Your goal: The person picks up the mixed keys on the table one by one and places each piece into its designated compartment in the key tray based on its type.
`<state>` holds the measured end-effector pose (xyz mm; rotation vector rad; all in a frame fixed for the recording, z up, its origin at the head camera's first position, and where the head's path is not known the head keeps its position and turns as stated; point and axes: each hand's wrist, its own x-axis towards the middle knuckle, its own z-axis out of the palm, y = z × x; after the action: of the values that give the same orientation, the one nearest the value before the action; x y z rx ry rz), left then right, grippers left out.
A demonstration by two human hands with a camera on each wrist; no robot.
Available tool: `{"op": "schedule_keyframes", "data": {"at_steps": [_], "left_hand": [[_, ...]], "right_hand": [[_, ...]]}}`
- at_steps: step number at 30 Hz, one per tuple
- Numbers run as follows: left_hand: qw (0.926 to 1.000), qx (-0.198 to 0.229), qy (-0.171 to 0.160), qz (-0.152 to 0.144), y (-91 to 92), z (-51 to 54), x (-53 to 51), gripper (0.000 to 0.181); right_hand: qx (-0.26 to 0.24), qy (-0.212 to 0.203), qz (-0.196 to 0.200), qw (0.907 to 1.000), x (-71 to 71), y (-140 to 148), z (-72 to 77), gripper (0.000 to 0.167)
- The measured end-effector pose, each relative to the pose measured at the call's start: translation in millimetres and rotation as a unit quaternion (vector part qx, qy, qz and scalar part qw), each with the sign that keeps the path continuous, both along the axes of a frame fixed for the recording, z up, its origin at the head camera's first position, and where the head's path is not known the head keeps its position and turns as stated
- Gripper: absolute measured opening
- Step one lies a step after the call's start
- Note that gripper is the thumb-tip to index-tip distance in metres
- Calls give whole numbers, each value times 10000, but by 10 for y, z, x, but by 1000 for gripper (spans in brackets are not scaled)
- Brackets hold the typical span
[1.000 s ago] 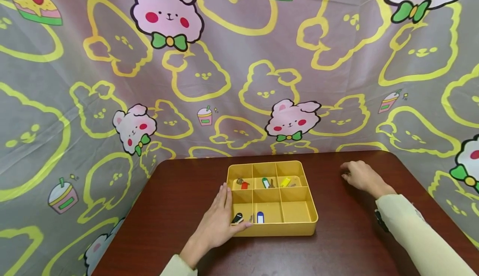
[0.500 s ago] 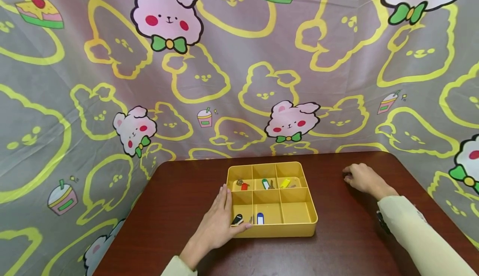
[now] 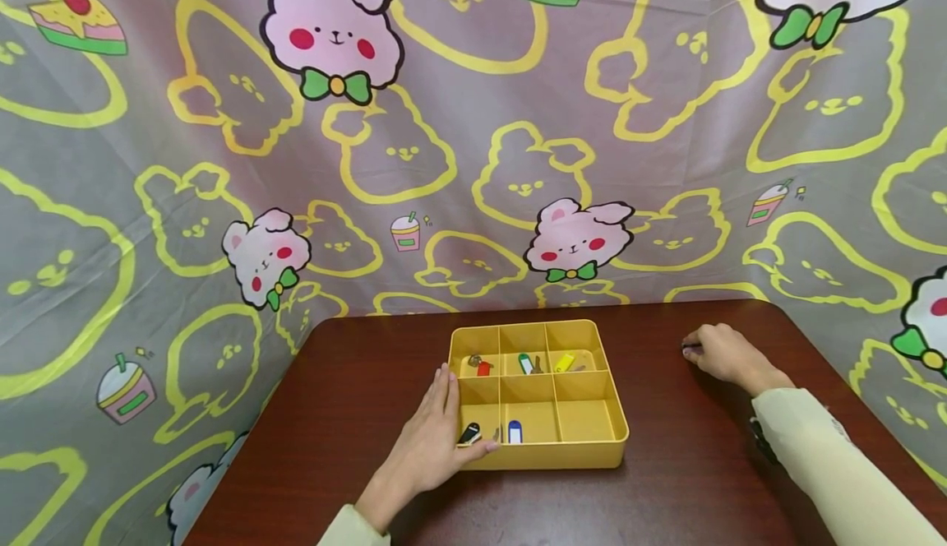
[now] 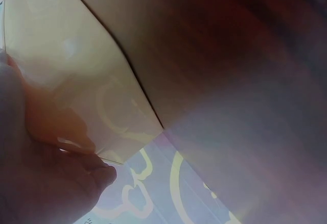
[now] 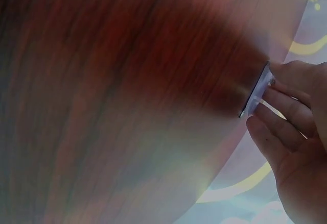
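Note:
A yellow compartment box (image 3: 551, 455) stands on the table, its left side touched by my left hand (image 3: 425, 439). The fingers lie straight along the outer wall and the thumb reaches over the front rim. Inside are a red key tag (image 3: 483, 368), a green key tag (image 3: 525, 363) and a yellow key tag (image 3: 565, 362) at the back. In front lie a black key tag (image 3: 469, 432) and a blue key tag (image 3: 515, 431). Right of the box, my right hand (image 3: 728, 354) pinches a small flat pale tag with a dark edge (image 5: 257, 89), just over the tabletop.
The dark red-brown table (image 3: 355, 365) has rounded far corners. Behind it and along its sides hangs a grey curtain (image 3: 459, 159) printed with cartoon rabbits and yellow outlines. Low dividers (image 3: 556, 406) split the box into several compartments.
My right hand has shifted slightly to the right, and the dark edge of the thing in its fingers now shows. The left hand and the box have stayed in place.

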<state>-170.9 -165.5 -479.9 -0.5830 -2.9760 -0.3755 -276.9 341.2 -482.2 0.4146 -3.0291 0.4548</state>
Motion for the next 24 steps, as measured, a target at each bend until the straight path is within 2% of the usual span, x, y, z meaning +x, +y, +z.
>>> {"op": "schedule_keyframes", "data": {"at_steps": [7, 17, 24], "left_hand": [[10000, 48, -87, 5, 0, 4, 7, 121], [10000, 4, -41, -27, 5, 12, 2, 120], [10000, 24, -44, 14, -2, 4, 6, 121]], "right_hand": [[-27, 63, -6, 10000, 9, 2, 9, 16], [-10, 97, -49, 9999, 15, 7, 23, 13], [44, 131, 80, 9999, -5, -5, 34, 12]]}}
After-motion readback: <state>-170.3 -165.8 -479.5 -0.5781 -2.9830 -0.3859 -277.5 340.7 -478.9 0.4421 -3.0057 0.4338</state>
